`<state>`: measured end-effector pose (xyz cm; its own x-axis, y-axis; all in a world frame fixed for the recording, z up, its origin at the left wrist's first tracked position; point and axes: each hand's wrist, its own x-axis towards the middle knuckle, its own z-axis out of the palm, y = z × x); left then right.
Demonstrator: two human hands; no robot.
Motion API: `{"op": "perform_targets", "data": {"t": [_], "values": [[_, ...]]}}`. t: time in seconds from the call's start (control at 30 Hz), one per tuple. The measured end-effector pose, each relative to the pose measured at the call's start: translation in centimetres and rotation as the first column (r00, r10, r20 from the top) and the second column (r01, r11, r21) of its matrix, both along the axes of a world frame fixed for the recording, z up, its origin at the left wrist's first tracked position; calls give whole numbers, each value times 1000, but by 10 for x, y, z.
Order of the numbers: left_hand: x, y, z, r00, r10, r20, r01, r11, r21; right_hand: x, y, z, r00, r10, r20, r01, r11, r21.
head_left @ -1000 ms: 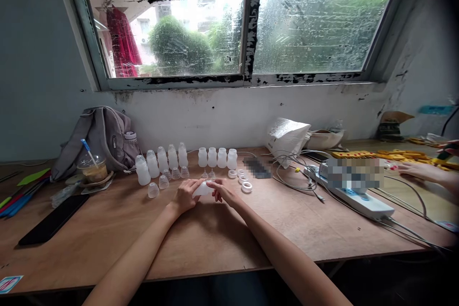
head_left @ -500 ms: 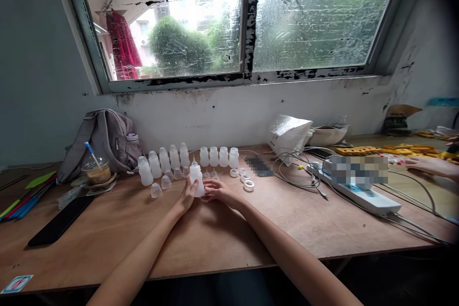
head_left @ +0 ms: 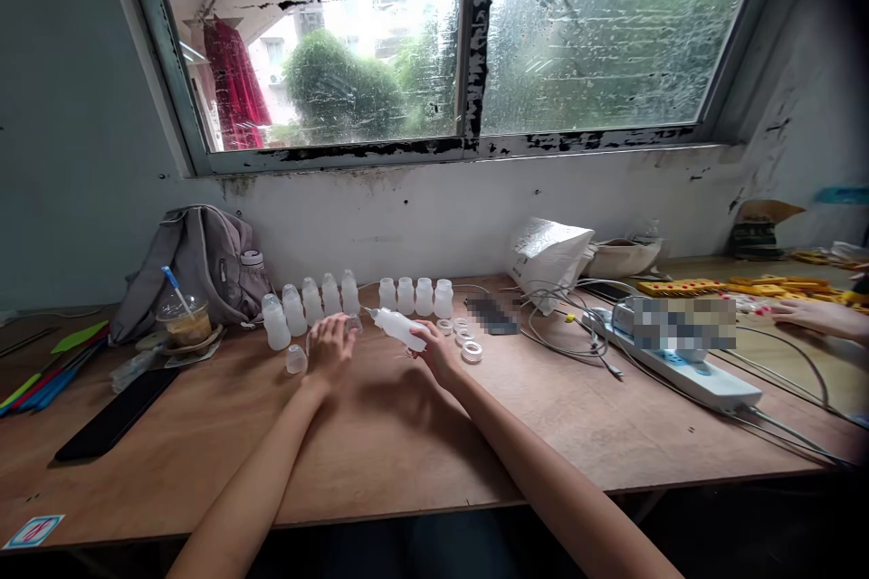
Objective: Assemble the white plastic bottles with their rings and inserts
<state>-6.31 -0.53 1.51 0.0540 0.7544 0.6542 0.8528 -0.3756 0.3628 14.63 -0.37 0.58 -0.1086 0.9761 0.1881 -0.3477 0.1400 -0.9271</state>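
Note:
My right hand (head_left: 438, 353) is closed round the lower end of a white baby bottle (head_left: 400, 328). The bottle is tilted, nearly lying on its side, its nipple pointing left. My left hand (head_left: 330, 348) reaches over the small clear caps left of the bottle, fingers stretched forward and apart. One cap (head_left: 354, 324) shows just beyond its fingertips, another cap (head_left: 296, 359) stands left of the wrist; others are hidden under the hand. Behind are a slanting row of capped bottles (head_left: 276, 323) and several open bottles (head_left: 405, 296). White rings (head_left: 471, 351) lie right of my right hand.
A power strip (head_left: 679, 371) with loose cables lies to the right, near a silvery white bag (head_left: 549, 258). On the left are a grey backpack (head_left: 196, 271), an iced drink cup (head_left: 185, 323) and a flat black object (head_left: 115, 416). Another person's hand (head_left: 818, 317) is at far right.
My left hand has let go of the bottle and moved left over the clear caps. My right hand now holds the bottle, which has gone from upright to tilted leftward.

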Motion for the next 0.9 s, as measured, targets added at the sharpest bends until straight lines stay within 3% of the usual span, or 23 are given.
{"op": "perform_targets", "data": {"t": [0.07,0.13,0.2,0.27,0.37,0.47,0.53,0.57,0.63,0.7,0.8,0.9], "values": [[-18,3,6,960,264,-91,-266,964,-14,3,4,0,995,-88,-37,87,996,-16],[-35,3,8,883,443,-157,-461,881,-106,5,6,0,989,-134,-60,132,990,-40],[-50,3,10,835,511,-207,-549,803,-232,5,6,0,989,-137,-56,134,990,-54],[-63,3,12,844,493,-211,-535,752,-384,5,6,-1,988,-146,-42,144,988,-56],[-74,7,18,892,419,-169,-443,739,-508,4,6,-1,988,-154,-28,153,987,-57],[-74,13,25,950,308,53,-268,891,-366,5,8,-3,987,-159,-16,158,985,-64],[-66,16,27,950,116,291,-56,976,-209,5,10,-5,987,-159,1,159,986,-53],[-61,16,28,922,1,387,59,988,-142,6,10,-6,987,-158,11,158,987,-42],[-47,13,27,851,-192,489,254,965,-62,6,10,-6,988,-155,26,155,988,-18],[-31,7,25,794,-310,522,383,923,-36,6,8,-4,988,-151,31,151,989,-2],[-10,-2,18,748,-375,548,488,870,-71,5,4,-1,989,-140,48,139,990,28],[2,-5,8,733,-387,559,522,848,-97,3,1,2,987,-133,88,128,990,61]]}}
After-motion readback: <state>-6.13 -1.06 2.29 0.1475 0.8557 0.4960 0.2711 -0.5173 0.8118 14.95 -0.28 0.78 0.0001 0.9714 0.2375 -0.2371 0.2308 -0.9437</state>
